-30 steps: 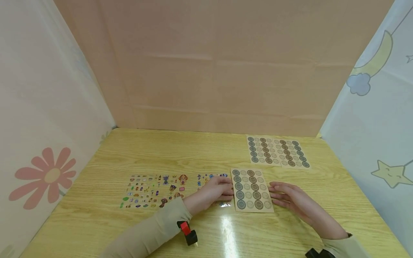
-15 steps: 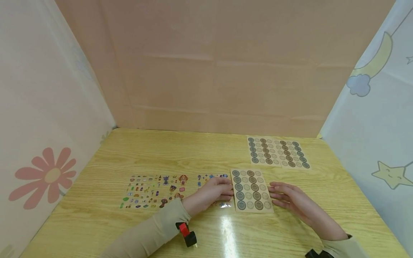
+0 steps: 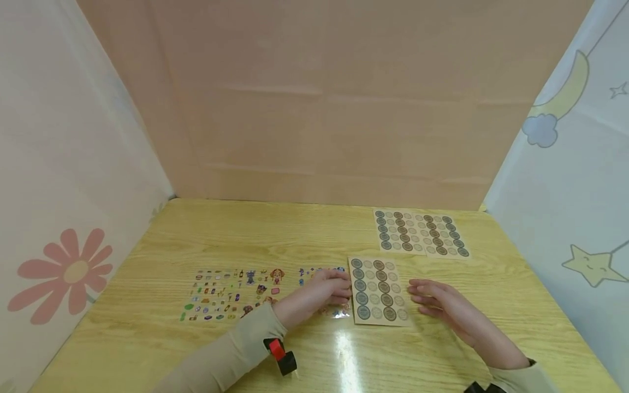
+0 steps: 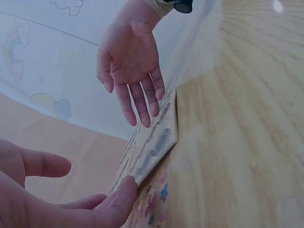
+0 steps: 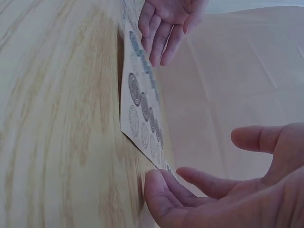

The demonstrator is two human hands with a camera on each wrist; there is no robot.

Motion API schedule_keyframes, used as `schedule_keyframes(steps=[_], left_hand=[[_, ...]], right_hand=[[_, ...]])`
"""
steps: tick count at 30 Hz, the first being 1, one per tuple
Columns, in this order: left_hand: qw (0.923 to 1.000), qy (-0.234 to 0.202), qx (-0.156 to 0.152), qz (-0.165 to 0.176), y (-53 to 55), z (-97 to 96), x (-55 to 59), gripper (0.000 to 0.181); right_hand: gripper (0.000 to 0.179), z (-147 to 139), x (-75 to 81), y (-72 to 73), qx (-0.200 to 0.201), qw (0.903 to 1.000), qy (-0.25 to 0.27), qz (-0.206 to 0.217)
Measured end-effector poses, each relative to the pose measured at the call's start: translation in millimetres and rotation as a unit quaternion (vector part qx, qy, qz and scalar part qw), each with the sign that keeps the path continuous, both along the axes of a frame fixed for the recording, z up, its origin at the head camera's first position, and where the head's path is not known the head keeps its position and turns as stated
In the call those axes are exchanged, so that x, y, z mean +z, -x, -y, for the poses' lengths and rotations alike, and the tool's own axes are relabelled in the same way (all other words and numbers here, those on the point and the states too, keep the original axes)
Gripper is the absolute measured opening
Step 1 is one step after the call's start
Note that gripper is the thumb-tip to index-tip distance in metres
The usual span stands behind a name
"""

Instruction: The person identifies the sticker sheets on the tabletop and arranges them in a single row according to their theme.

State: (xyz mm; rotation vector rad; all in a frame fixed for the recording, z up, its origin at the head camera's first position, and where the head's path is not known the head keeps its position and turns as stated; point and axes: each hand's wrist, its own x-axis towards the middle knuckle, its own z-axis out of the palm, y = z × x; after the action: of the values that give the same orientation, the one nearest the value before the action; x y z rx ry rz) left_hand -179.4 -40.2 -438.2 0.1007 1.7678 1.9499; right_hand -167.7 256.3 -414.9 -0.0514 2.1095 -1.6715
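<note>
A tan sheet of round stickers (image 3: 380,292) lies on the wooden table between my two hands. My left hand (image 3: 314,293) is at its left edge, fingers relaxed, fingertips right at the paper; it partly covers a clear sheet of small colourful stickers (image 3: 341,312). On the other side my right hand (image 3: 444,308) stands on edge with a slight gap from the sheet. In the left wrist view, the right palm (image 4: 134,54) faces the sheet with fingers extended. Thumb and fingers of the right hand are spread apart in the right wrist view, with nothing between them.
Further left lies another clear sheet of cartoon stickers (image 3: 216,295). Two more tan sheets of round stickers (image 3: 402,232) lie side by side at the back right. A plain pinkish-tan backdrop (image 3: 314,136) and patterned side panels enclose the table.
The head view has shifted slightly. A small gap has opened between my right fingertips and the tan sheet's right edge. My left hand stays at the left edge.
</note>
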Motion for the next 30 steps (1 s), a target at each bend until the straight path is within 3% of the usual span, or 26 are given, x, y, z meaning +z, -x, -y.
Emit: schedule_keyframes(steps=[6,13,18,25,30], left_hand=[[0.9999,0.009,-0.006,-0.007,5.5,4.8,10.4,0.046],[0.9991,-0.038,-0.016,-0.007,21.5,-2.2,25.2,0.047],[0.9978,-0.063,-0.004,0.023,37.6,-9.8,32.0,0.037],[0.9903,-0.122,-0.014,0.065,69.0,-22.4,37.7,0.045],[0.9828,-0.15,-0.018,0.106,92.6,-28.9,39.6,0.049]], right_hand=[[0.06,-6,2.4,4.5,0.001,0.9999,-0.002,-0.015],[0.062,-14,12.8,15.8,0.007,0.9997,-0.003,-0.025],[0.066,-21,19.3,31.7,0.013,0.9992,0.035,-0.017],[0.037,-39,20.1,65.0,-0.014,0.9894,0.143,-0.02],[0.031,-49,19.7,88.3,-0.034,0.9835,0.178,-0.006]])
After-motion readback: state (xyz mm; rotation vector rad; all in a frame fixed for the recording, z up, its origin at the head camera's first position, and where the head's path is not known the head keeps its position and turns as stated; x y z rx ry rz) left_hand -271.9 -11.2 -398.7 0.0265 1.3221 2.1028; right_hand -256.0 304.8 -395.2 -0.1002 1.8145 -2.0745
